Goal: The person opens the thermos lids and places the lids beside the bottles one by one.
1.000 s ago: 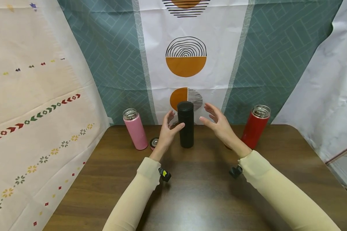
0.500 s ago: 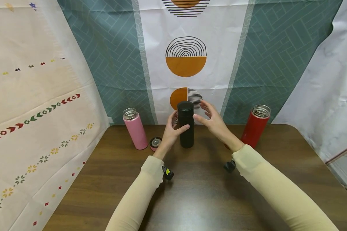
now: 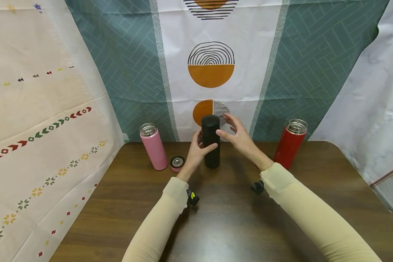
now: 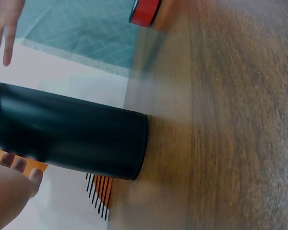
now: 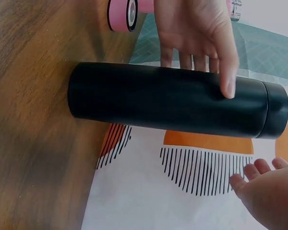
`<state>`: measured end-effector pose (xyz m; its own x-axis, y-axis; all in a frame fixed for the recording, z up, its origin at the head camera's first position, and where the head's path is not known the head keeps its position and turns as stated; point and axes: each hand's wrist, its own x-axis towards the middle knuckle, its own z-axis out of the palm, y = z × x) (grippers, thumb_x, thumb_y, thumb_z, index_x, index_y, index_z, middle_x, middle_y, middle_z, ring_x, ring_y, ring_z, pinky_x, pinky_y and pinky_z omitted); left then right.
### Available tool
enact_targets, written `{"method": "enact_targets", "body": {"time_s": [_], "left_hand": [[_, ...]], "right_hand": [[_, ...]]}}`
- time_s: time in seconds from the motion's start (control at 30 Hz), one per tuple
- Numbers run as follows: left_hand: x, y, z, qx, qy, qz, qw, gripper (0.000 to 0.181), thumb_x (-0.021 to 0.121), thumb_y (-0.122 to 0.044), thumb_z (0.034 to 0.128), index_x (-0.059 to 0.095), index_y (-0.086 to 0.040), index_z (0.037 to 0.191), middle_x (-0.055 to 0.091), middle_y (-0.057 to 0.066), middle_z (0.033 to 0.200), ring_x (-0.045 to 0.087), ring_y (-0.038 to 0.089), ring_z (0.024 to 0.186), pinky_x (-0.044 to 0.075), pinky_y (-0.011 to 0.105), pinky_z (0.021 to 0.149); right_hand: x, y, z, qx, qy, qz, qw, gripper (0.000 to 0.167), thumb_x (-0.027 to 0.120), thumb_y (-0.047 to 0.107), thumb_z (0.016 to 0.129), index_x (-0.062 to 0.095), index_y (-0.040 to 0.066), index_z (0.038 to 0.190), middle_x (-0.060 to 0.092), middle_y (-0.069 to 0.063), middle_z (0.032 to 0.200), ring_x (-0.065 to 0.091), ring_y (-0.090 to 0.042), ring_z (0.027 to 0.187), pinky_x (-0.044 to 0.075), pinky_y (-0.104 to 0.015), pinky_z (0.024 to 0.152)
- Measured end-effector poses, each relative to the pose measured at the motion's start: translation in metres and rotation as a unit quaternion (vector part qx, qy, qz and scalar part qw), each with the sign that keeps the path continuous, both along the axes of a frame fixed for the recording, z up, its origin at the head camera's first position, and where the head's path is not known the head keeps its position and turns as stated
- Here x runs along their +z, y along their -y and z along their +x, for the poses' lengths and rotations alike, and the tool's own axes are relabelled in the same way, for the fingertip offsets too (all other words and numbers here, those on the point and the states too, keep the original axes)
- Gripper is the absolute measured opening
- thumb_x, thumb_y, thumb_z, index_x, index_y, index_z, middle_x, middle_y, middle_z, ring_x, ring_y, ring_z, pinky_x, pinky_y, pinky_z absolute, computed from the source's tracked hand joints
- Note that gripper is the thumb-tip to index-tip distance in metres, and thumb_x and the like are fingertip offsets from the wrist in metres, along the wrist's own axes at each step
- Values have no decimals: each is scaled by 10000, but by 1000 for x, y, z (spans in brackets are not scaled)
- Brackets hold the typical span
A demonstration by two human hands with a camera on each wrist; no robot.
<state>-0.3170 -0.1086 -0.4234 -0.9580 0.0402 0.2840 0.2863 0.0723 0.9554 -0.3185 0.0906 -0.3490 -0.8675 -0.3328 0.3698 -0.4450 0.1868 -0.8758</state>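
Note:
A black lidded bottle (image 3: 211, 149) (image 4: 77, 129) (image 5: 163, 98) stands upright on the wooden table. Around its left side is my left hand (image 3: 196, 151) (image 5: 197, 33), thumb in front and fingers partly hidden behind; in the left wrist view that hand (image 4: 7, 194) shows a small gap to the bottle, so contact is unclear. My right hand (image 3: 240, 140) (image 4: 5, 28) is curved beside the bottle's upper right, thumb close to its side. In the right wrist view, this hand (image 5: 273, 196) stands apart from the bottle and holds nothing.
A lidless pink bottle (image 3: 155, 151) and a pink lid (image 3: 177, 164) (image 5: 119, 15) are at the left. The lidless red bottle (image 3: 289, 147) stands at the right; a red piece (image 4: 145, 10) shows in the left wrist view. Patterned cloth hangs behind the table (image 3: 213, 218).
Both hands have moved inward to the black bottle, the left from its left and the right from its right. The pink lid has come into fuller view; the bottles stand where they were.

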Motion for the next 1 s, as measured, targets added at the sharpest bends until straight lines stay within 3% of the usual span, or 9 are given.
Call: {"method": "enact_targets", "body": {"time_s": [0.33, 0.73, 1.0], "left_hand": [[-5, -3, -5, -27, 130, -54, 9999, 842, 818, -188, 909, 340, -167, 1602, 496, 127, 1477, 518, 327, 1311, 411, 536, 1144], [-4, -4, -8, -129, 221, -137, 9996, 755, 795, -150, 927, 395, -93, 1566, 524, 159, 1487, 532, 351, 1319, 389, 553, 1162], [-3, -2, -7, 24, 139, -291, 9995, 710, 835, -228, 904, 482, -135, 1513, 597, 103, 1397, 590, 304, 1249, 452, 523, 1115]], "right_hand": [[-2, 2, -5, 10, 116, 96, 9999, 795, 697, 272, 996, 271, 63, 1635, 300, -172, 1627, 290, -315, 1535, 205, -510, 1263], [-4, 3, -9, 132, 164, 43, 9998, 795, 711, 277, 984, 292, 101, 1636, 320, -170, 1634, 297, -328, 1530, 202, -524, 1261], [1, 0, -7, 281, 201, 38, 9994, 785, 691, 247, 998, 268, 122, 1647, 312, -136, 1658, 282, -303, 1542, 196, -512, 1266]]}}
